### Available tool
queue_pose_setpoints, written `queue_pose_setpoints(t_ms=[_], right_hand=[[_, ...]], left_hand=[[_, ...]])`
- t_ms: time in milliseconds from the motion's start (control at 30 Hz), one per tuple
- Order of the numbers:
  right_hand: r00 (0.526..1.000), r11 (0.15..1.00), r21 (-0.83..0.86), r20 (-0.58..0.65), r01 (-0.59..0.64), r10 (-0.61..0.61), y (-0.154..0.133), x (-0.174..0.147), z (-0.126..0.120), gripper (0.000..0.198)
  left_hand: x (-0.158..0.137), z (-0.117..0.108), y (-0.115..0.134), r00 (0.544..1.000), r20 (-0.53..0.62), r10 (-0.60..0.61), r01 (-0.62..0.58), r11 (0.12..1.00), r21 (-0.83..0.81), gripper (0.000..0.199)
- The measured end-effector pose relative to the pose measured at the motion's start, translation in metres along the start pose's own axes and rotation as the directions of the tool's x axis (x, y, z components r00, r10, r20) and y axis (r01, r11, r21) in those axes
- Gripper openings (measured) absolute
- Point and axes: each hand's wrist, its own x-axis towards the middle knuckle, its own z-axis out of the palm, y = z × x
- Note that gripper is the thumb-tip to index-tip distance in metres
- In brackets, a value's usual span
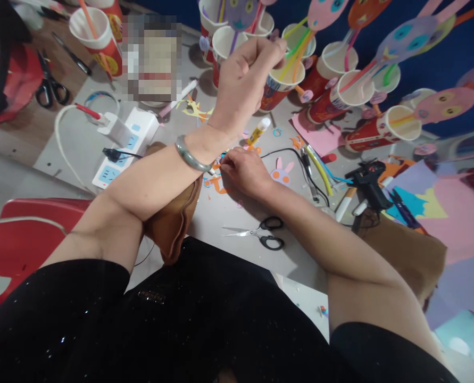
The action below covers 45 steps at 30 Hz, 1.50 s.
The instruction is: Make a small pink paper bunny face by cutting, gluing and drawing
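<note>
Grey tabletop (pixel 216 214) | left hand (pixel 242 77) raised by paper cup (pixel 277 96) | right hand (pixel 248 170) low | both curled, contents unclear

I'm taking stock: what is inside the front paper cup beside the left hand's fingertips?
Yellow and orange strips show inside the paper cup. Its bottom is out of sight, and the left hand covers part of its rim.

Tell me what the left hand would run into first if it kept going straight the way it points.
Probably the coloured strips standing in the paper cup just past the left hand; depth is unclear, so it could pass above them.
</note>
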Motion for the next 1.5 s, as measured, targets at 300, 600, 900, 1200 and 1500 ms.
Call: queue_pose_setpoints(t_ms=[300,600,900,1200,1500], right_hand=[[0.988,0.961,0.275,-0.135,-0.037,0.077,0.007,-0.013,-0.011,0.008],[0.981,0.924,0.37,-0.119,-0.099,0.153,0.007,-0.016,-0.011,0.011],[0.988,0.937,0.345,-0.112,-0.063,0.108,0.011,-0.018,-0.01,0.006],[0.998,0.987,0.157,-0.06,0.027,-0.018,0.003,-0.008,-0.006,0.007],[0.999,0.994,0.099,0.004,0.046,-0.046,-0.006,-0.003,-0.004,0.012]], left_hand=[[-0.007,0.002,0.009,0.964,0.019,0.266,-0.266,0.953,0.147,0.034],[-0.004,0.001,0.008,0.966,0.045,0.254,-0.258,0.952,0.162,0.036],[-0.004,0.003,0.009,0.966,0.047,0.256,-0.259,0.925,0.278,0.04],[-0.006,0.0,0.012,0.972,0.019,0.234,-0.226,0.913,0.339,0.03],[-0.006,0.0,0.017,1.0,-0.012,0.0,0.006,0.852,0.523,0.039]])
